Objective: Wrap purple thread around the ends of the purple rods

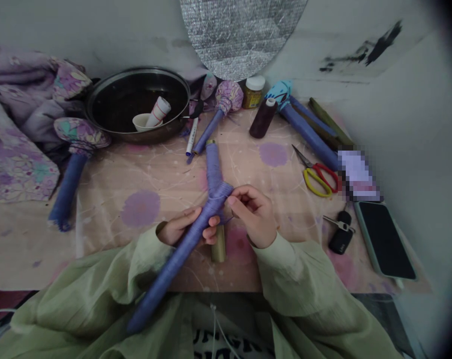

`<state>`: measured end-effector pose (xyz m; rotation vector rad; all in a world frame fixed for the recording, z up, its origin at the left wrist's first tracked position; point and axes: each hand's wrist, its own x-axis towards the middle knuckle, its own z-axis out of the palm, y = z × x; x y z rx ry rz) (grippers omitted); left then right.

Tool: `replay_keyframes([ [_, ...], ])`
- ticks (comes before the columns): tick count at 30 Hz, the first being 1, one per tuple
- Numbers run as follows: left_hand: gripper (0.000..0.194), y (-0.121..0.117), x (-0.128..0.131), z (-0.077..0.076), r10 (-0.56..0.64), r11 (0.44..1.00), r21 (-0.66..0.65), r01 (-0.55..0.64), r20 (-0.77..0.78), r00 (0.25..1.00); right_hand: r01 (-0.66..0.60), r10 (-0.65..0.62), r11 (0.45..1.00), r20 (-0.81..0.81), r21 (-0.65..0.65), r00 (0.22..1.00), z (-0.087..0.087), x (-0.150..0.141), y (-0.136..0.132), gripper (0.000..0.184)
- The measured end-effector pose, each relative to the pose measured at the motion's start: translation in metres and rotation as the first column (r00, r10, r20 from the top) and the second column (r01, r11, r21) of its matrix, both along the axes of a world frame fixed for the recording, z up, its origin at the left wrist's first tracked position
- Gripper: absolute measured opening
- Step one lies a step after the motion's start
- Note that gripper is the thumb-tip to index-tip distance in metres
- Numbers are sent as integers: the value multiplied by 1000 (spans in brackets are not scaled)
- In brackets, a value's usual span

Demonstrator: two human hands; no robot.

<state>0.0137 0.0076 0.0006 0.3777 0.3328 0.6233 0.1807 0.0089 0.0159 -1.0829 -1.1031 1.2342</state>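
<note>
My left hand (178, 225) is wrapped around a long stick (173, 257) bound tightly in purple thread. The stick slants from the lower left up to the middle of the table. At its upper end my right hand (254, 214) pinches thumb and forefinger together, and a thin strand of thread (221, 197) appears to run to the fingertips. Beneath the held stick lies a second purple-wrapped stick (213, 164). Its bare greenish lower end (218, 244) shows below my left fingers, and its middle is hidden.
Behind are a black pan (113, 130), a marker (192, 137), cloth-headed wrapped sticks (72, 182), a jar (253, 92) and a dark thread spool (262, 119). Scissors (318, 174), a key (340, 234) and a phone (386, 239) lie right. A silvery disc (244, 40) leans against the wall.
</note>
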Motion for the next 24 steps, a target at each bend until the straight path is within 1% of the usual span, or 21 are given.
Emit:
replay_keyframes([
  [4, 17, -1, -1, 1, -43, 999, -10, 43, 35, 998, -21, 21, 1000, -34, -10, 999, 1, 0, -1, 12],
  [6, 21, -1, -4, 0, -71, 997, -35, 74, 61, 996, -49, 47, 999, -75, -20, 996, 0, 0, 0, 14],
  [8, 27, 1, -8, -1, -122, 990, -51, 129, 118, 985, -103, 98, 994, -116, -36, 988, -2, 0, 0, 21],
  [11, 28, 4, -13, -1, -224, 967, -70, 246, 230, 947, -232, 221, 972, -172, -46, 960, -2, -2, 1, 37],
  [13, 28, 5, -14, -1, -293, 945, -63, 320, 270, 917, -302, 289, 952, -195, -43, 937, 0, -3, 0, 40],
  [14, 29, 6, -14, -1, -313, 940, -52, 338, 269, 911, -317, 303, 947, -202, -41, 931, 0, -3, -1, 39],
  [16, 31, 5, -13, -1, -332, 939, -21, 343, 210, 920, -307, 293, 951, -200, -39, 935, 0, -3, -2, 37],
  [18, 36, 3, -10, -1, -305, 952, 17, 305, 111, 946, -258, 247, 965, -180, -42, 952, -2, -3, -3, 37],
  [19, 38, 2, -9, 0, -265, 964, 41, 263, 59, 962, -227, 217, 973, -164, -44, 962, -3, -2, -3, 38],
  [20, 40, 0, -8, 1, -215, 974, 70, 214, 5, 977, -198, 190, 979, -149, -45, 971, -5, -2, -3, 39],
  [22, 40, -3, -6, 5, -72, 985, 149, 88, -112, 991, -148, 141, 988, -128, -39, 982, -8, -2, -1, 39],
  [24, 42, -5, -5, 10, 40, 968, 251, 24, -249, 968, -122, 116, 992, -121, -42, 986, -10, -2, 0, 37],
])
